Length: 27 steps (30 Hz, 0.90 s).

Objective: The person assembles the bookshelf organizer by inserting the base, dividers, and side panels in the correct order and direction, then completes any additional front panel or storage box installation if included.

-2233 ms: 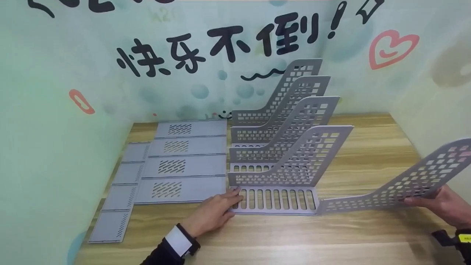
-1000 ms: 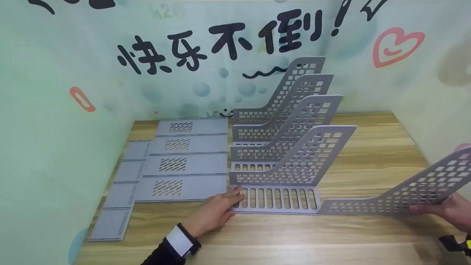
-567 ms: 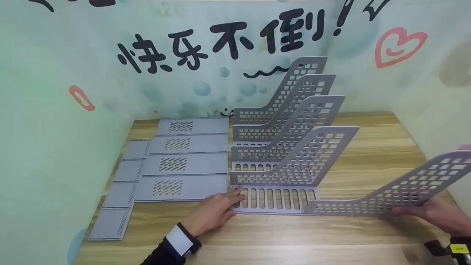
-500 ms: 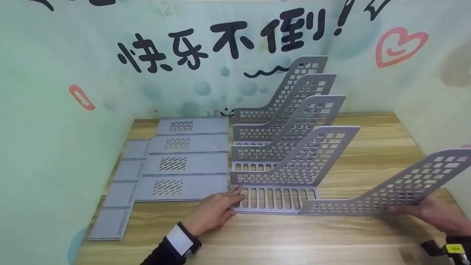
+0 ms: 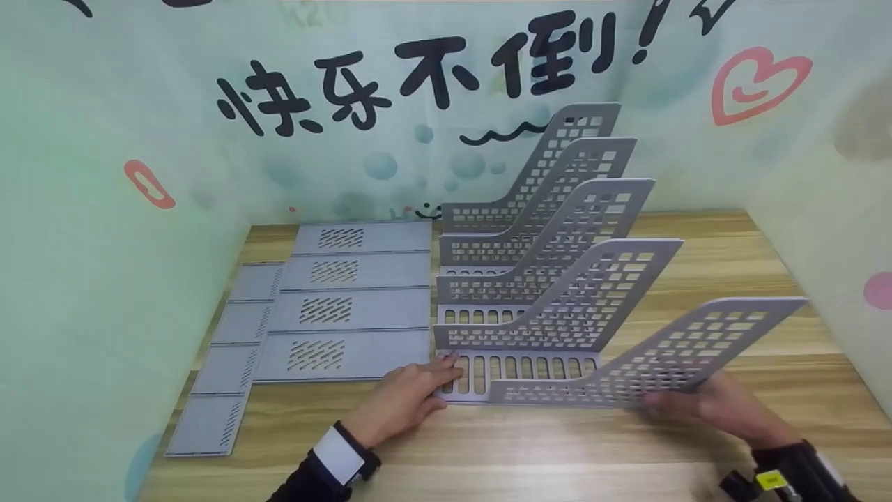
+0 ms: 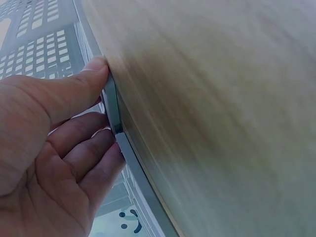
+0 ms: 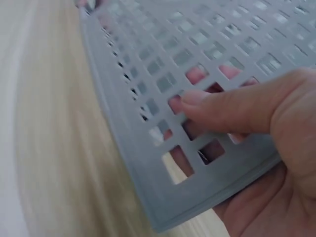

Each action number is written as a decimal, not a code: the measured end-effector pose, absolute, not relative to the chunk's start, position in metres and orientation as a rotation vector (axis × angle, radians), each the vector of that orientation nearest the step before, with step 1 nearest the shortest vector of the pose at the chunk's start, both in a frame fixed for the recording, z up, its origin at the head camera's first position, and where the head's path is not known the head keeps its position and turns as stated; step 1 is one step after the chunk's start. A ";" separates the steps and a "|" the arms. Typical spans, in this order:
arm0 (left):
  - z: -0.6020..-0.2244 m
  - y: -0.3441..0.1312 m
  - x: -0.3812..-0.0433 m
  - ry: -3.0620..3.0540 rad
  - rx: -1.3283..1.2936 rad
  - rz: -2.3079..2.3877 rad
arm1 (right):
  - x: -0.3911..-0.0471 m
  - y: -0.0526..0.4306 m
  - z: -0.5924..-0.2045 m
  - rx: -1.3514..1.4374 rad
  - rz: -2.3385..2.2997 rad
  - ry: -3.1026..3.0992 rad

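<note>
A grey desktop file rack's slotted base (image 5: pixel 483 380) lies on the table, with several perforated dividers (image 5: pixel 557 317) standing upright in a row behind its front section. My left hand (image 5: pixel 401 404) holds the base's front left end. In the left wrist view its thumb (image 6: pixel 81 81) lies against the grey edge and its fingers are curled beside it. My right hand (image 5: pixel 711 404) grips a loose perforated divider (image 5: pixel 627 376) near its tall end, thumb on the near face and fingers behind, as the right wrist view shows. The divider stands upright along the base's front edge, covering part of the slots.
Flat grey panels with slanted slots (image 5: pixel 390 355) lie side by side left of the base. Smaller grey panels (image 5: pixel 205 418) line up at the far left. Printed walls (image 5: pixel 376 84) enclose the wooden table (image 5: pixel 516 453) at the back and sides.
My right hand has moved left with the loose divider, sliding it from beyond the base's right end to along its front edge. My left hand has stayed in place.
</note>
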<state>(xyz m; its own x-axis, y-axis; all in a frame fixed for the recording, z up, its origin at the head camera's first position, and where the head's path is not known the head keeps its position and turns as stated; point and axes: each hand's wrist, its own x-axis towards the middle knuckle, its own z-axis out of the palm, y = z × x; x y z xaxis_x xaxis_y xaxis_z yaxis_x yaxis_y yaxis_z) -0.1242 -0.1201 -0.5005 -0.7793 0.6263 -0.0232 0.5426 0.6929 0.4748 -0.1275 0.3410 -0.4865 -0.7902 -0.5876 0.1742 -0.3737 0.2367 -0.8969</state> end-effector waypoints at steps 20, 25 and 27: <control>-0.501 -0.123 -0.124 2.641 0.830 0.773 | -0.125 0.262 -0.497 -0.886 -1.685 2.211; -0.502 -0.124 -0.126 2.665 0.833 0.779 | -0.129 0.261 -0.497 -0.887 -1.725 2.139; -0.503 -0.124 -0.126 2.669 0.829 0.793 | -0.131 0.262 -0.497 -0.913 -1.728 2.112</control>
<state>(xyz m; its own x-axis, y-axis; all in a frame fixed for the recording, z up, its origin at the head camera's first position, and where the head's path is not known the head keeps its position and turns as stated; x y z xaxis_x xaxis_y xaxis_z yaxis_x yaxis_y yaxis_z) -0.1260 -0.1237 -0.5031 -0.8116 0.5809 -0.0617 0.4530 0.6925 0.5615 -0.1312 0.2615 -0.4969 -0.7674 -0.6147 0.1823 -0.3005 0.0936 -0.9492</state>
